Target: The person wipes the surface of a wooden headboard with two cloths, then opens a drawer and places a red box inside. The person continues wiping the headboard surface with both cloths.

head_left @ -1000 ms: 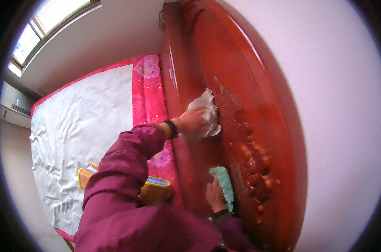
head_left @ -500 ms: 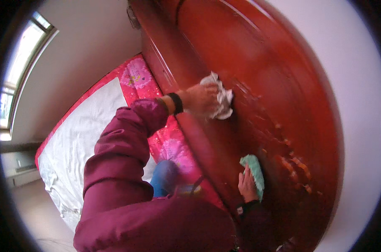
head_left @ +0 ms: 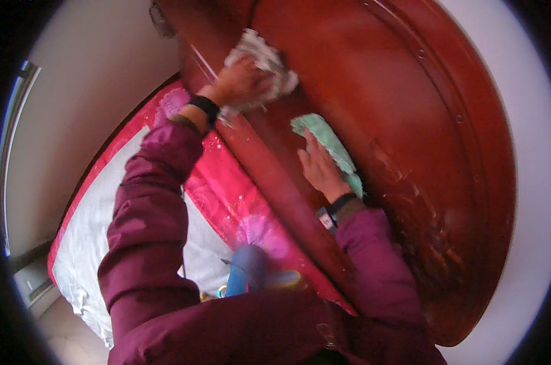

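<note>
My left hand presses a crumpled whitish cloth onto the ledge of a glossy red-brown wooden headboard, near its far end. The fingers are bent over the cloth and slightly blurred. Closer to me, my right hand rests on a folded mint-green cloth lying on the same ledge, against the upright panel. Its fingers lie along the cloth's near side, pressing it down. Black bands circle both wrists.
Left of the headboard lies a bed with a pink-red patterned cover and a white sheet. A blue object stands by the bed edge below me. White wall rises behind the headboard; a window frame is far left.
My left hand has moved the whitish cloth farther away and leftward along the ledge. My right hand has slid the green cloth forward and left, bringing its sleeve into view.
</note>
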### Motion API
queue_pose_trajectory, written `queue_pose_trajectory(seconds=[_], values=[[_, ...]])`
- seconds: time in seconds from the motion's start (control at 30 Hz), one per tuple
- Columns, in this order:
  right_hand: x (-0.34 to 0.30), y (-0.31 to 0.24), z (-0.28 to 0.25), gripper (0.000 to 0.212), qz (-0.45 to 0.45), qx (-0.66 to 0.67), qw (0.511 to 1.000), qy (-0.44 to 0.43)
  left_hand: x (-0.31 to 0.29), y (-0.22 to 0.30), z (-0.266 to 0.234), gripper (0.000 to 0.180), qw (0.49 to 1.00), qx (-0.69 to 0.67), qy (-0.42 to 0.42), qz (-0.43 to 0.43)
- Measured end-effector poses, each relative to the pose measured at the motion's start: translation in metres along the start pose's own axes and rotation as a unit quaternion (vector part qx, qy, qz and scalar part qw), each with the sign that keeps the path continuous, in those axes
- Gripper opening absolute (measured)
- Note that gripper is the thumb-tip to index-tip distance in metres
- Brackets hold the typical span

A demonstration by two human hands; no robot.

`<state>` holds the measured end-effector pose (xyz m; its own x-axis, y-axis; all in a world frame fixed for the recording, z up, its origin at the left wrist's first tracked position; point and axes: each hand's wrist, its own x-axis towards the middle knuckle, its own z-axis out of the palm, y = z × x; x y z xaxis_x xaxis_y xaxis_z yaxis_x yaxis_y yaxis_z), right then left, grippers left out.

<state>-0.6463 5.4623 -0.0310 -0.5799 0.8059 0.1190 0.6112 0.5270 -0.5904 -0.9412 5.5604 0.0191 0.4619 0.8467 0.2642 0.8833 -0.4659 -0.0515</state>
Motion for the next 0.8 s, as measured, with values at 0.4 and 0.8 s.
queue_pose_trajectory(seconds=[0.4,0.8], values=[[0.087,-0.079,0.036,0.047,-0.039,0.095,0.995,0.021,-0.041,-0.019,0.039,0.028,0.999,-0.002,0.038,-0.024],[-0.400,0.091,-0.122,0.030,0.091,-0.056,0.988,0.116,-0.008,0.477,0.022,0.022,0.973,-0.094,-0.158,0.140]])
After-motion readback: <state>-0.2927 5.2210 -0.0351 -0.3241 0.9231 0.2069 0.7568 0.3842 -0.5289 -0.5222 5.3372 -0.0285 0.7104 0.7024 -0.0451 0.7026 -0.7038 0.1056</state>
